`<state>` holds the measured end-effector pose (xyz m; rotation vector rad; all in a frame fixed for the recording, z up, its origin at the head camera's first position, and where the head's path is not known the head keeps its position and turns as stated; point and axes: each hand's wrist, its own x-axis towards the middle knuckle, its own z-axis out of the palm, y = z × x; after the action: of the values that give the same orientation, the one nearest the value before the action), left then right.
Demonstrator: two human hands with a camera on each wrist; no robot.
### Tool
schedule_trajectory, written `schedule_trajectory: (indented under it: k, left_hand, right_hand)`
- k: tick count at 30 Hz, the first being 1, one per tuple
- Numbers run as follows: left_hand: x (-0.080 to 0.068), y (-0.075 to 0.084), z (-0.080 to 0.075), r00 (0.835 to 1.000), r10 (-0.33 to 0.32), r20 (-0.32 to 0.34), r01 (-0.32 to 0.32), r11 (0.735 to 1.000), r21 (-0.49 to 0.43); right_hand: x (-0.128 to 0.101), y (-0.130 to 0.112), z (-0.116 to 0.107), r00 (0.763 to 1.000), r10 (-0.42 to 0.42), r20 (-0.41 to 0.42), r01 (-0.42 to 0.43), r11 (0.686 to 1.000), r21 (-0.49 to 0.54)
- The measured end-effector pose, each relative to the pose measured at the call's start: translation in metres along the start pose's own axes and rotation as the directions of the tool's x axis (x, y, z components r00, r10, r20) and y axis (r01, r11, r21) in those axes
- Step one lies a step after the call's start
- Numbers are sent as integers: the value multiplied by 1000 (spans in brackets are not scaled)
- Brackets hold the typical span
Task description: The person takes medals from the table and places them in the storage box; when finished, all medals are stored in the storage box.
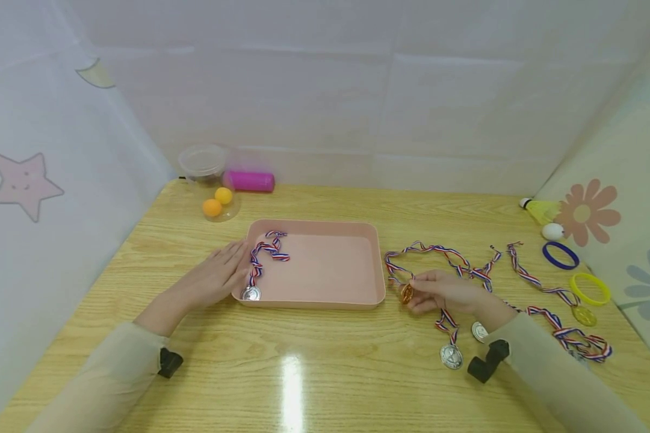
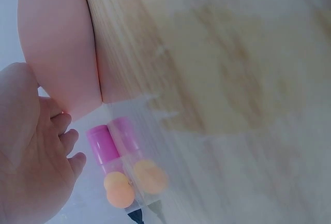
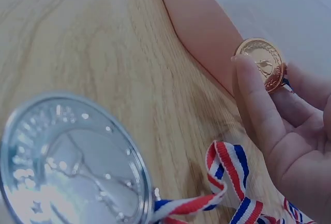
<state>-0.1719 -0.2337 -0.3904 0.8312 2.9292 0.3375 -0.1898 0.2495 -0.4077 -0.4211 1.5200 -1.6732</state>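
A pink tray [image 1: 330, 264] lies on the table, with a silver medal [image 1: 251, 293] and its red, white and blue ribbon [image 1: 256, 263] along its left side. My left hand [image 1: 215, 278] rests against the tray's left wall, its fingers fairly straight. Just right of the tray, my right hand [image 1: 439, 290] pinches a bronze-coloured medal [image 3: 261, 61] between thumb and fingers. This medal's striped ribbon [image 1: 398, 258] trails on the table behind the hand. Another silver medal [image 1: 451, 356] lies nearer me, large in the right wrist view.
More medals lie on the right, one silver [image 1: 479, 331], one gold [image 1: 584, 316]. Beyond them are a yellow wristband [image 1: 590, 288], a blue wristband [image 1: 560, 255], a white ball [image 1: 553, 232] and a shuttlecock [image 1: 541, 210]. Orange balls [image 1: 212, 208] and a magenta cylinder [image 1: 251, 181] stand back left.
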Motion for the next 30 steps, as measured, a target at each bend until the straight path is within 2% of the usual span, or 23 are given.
schedule_trajectory:
  k: [3,7,11,15,18,22,24,27,30]
  left_hand:
    - [0,-1,1,1000,0,-1,0,1000,1]
    - [-1,-2,1,1000,5,-6,-5,1000,2]
    - [-1,-2,2,1000,10,-8,-10,1000,-2]
    - [0,-2,1,1000,8,-7,-8,1000,-4]
    - [-1,-2,1,1000,4,-3,-4,1000,-5]
    - [-1,0,0,1000,-1,3,1,1000,-9]
    - [-1,0,-1,1000,-2,3,2,1000,-10]
    - [-1,1,-2,1000,-2,3,2,1000,-9]
    - [-2,1,-2,1000,-1,4,1,1000,-5]
  right_hand:
    - [-1,1,-3,997,-47,54,42,994,97]
    - [0,1,-5,995,-73,63,61,982,177]
    - [-1,0,-5,998,-56,1,55,986,159]
    - [-2,-3,-4,991,-26,-128,35,997,73]
    - [-4,-8,0,968,-25,-251,20,1000,-22]
    - [-7,-21,6,910,-66,-409,-10,983,-181]
    - [-9,-26,7,886,-115,-450,8,972,-235]
    - [-9,-31,6,867,-180,-464,74,968,-238]
    - [-10,-35,4,862,-224,-454,169,973,-160]
